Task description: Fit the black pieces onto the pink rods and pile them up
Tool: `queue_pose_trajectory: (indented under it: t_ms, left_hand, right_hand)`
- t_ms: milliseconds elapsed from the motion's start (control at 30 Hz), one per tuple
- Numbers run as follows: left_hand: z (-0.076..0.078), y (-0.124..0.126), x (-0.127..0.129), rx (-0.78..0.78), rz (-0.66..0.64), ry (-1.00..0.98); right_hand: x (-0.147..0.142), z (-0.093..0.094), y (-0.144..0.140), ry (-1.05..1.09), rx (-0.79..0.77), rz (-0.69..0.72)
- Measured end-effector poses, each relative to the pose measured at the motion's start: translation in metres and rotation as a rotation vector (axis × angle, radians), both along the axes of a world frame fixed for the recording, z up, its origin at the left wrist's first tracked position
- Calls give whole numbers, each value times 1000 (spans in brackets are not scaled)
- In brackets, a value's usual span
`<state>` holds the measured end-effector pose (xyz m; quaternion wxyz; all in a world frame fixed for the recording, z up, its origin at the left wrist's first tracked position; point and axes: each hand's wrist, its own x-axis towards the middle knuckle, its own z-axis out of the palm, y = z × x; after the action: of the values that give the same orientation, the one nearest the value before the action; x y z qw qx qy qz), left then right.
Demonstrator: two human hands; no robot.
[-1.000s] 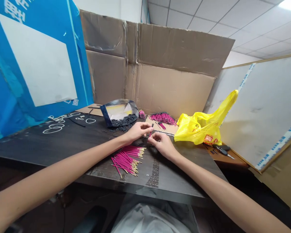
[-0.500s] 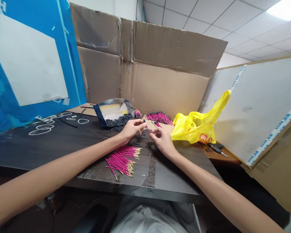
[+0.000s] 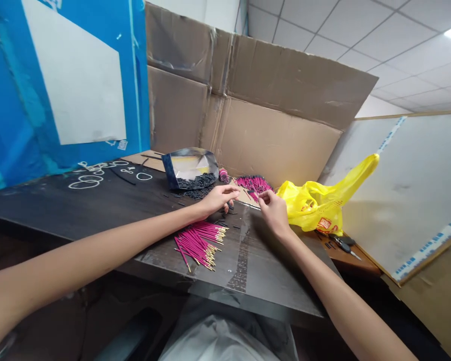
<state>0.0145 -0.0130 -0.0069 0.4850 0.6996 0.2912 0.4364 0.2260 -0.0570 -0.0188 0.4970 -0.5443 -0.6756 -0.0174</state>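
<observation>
My left hand [image 3: 221, 197] hovers over the dark table with its fingers bent together; whatever they hold, if anything, is too small to make out. Between thumb and forefinger of my right hand [image 3: 275, 210] is a thin magenta stick [image 3: 256, 196], mostly hidden, beside a few black-tipped ones on the cardboard. Behind it lies a larger heap of magenta sticks with black ends [image 3: 253, 183]. Closer to me, below my left wrist, magenta sticks with gold tips [image 3: 197, 243] are spread out. Short black tubes [image 3: 197, 181] spill from an open pouch [image 3: 170, 173] behind my left hand.
A yellow plastic bag [image 3: 315, 205] stands to the right of my right hand. White rubber bands [image 3: 84, 182] lie at the left. A tall cardboard sheet [image 3: 278, 120] closes off the back. A tied magenta bundle [image 3: 223, 175] stands near the pouch.
My hands have moved apart. The right hand carried the magenta stick away from the left fingers, towards the few black-tipped ones on the cardboard. The view has turned slightly left.
</observation>
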Motion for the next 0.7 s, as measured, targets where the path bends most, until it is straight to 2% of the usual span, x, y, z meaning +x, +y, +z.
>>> queue_pose_trajectory:
  t_ms: [133, 267, 500, 700]
  left_hand:
    - [0, 0, -2, 124, -4, 84]
    - [4, -6, -4, 214, 29, 172]
    - [6, -8, -4, 399, 32, 202]
    - [7, -4, -10, 530, 2, 363]
  right_hand:
    - [17, -3, 26, -302, -113, -222]
    - [25, -8, 44, -445, -208, -356]
    - [25, -15, 55, -537, -261, -374]
    - [21, -11, 42, -555, -252, -326]
